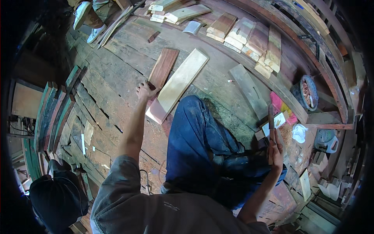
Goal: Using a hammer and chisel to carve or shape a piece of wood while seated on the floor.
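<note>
My left hand [145, 91] grips the near left corner of a reddish-brown board [164, 67], with the fingers curled at its end. Close beside that board, on its right, a longer pale board [180, 84] lies slantwise on the floor. On the right, over my bent leg, my right hand [276, 151] is closed around a long, narrow brown tool [271, 126]. It is chisel-like and points away from me, but its exact kind is hard to make out. A grey-green board with a slot [249, 91] lies beyond my knee.
Several short boards [255, 37] are lined up at the far right. A bucket of wood chips [308, 93], pink and yellow cloth [281, 107] and a white jug [326, 140] stand or lie at right. Curved slats [52, 113] stack at left. Another person's shoe [96, 33] shows far left.
</note>
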`<state>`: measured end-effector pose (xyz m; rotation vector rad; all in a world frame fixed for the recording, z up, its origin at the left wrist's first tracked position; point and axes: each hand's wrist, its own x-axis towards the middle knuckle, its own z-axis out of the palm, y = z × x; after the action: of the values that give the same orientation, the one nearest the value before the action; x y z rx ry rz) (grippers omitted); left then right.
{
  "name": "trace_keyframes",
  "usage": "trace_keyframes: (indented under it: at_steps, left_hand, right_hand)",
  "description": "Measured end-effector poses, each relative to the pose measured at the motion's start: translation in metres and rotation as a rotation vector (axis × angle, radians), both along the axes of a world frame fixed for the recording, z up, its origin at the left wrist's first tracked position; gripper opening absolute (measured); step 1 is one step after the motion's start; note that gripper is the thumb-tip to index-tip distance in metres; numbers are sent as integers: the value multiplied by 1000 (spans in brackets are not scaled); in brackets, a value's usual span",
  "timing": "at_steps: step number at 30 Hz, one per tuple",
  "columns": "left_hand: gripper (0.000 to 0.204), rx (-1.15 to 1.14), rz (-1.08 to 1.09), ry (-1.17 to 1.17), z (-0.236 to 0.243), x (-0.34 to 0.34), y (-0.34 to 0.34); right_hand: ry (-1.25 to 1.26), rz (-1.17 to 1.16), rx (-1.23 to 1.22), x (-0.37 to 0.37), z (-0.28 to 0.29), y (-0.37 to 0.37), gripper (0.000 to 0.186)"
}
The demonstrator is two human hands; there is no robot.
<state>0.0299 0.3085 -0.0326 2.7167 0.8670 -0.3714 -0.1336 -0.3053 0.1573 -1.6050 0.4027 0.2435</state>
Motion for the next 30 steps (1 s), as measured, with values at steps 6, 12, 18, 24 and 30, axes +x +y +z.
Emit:
trace_keyframes:
  at_steps: [6,12,18,24,30]
  left_hand:
    - [110,51,-85,15,18,0,8]
    - [48,-142,-422,-75,13,29,24]
    - [23,-711,-480,-611,-50,27,46]
    - [47,-193,-524,-263,8,17,-21]
    - [58,-116,-522,-258,46,4,-27]
  right_hand:
    - [-183,43,-18,0,-15,-7,55]
    - [-198,-44,270,-15,-46,-23,59]
    - [-237,-87,150,10,-23,11,49]
    - [-230,23,-77,-8,-3,-1,58]
    - [-219,21,-202,-6,-7,15,60]
